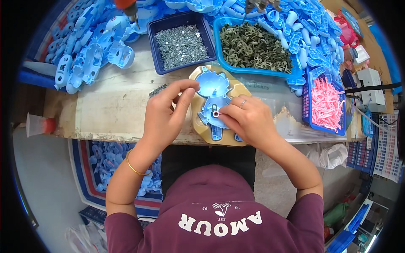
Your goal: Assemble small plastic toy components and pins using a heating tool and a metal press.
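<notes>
A light-blue figure-shaped plastic half shell [213, 86] lies hollow side up in a tan, angular block [241, 89] at the table's front edge. My right hand [249, 118] is over the shell's lower part, thumb and forefinger pinched on a small pink ring-ended plastic piece [216, 114]. A dark green part [214, 107] shows inside the shell beside that ring. At the block's left edge my left hand [166, 111] is raised, thumb and forefinger close together; anything between them is too small to make out. A little pile of screws [157, 90] lies behind it.
Behind the block stand a dark blue tray [152, 50] of screws and a light-blue tray [253, 72] of dark green parts. Blue shells [90, 59] are heaped around. A blue basket [310, 120] holds pink pieces. Two tool tips, one below an orange body [125, 4], hang overhead.
</notes>
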Demonstrator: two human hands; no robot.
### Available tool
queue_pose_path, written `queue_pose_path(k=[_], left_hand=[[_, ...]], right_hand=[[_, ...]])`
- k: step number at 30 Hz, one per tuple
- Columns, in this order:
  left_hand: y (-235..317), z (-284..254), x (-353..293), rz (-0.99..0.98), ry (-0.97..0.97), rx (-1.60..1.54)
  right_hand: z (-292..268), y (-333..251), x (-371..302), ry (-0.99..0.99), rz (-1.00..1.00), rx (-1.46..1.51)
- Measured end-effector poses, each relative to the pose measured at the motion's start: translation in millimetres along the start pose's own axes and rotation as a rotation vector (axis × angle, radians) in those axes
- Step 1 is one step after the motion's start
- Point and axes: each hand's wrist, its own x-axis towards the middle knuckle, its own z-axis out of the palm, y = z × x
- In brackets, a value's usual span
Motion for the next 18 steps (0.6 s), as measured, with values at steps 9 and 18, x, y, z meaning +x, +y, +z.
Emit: queue_pose_path(k=[9, 18], left_hand=[[-14, 8, -5, 0.422, -0.030, 0.344], [-12, 10, -11, 0.642, -0.312, 0.624]], right_hand=[[-2, 7, 5, -0.134, -0.062, 0.070], [-3, 13, 10, -0.219, -0.094, 0.053]])
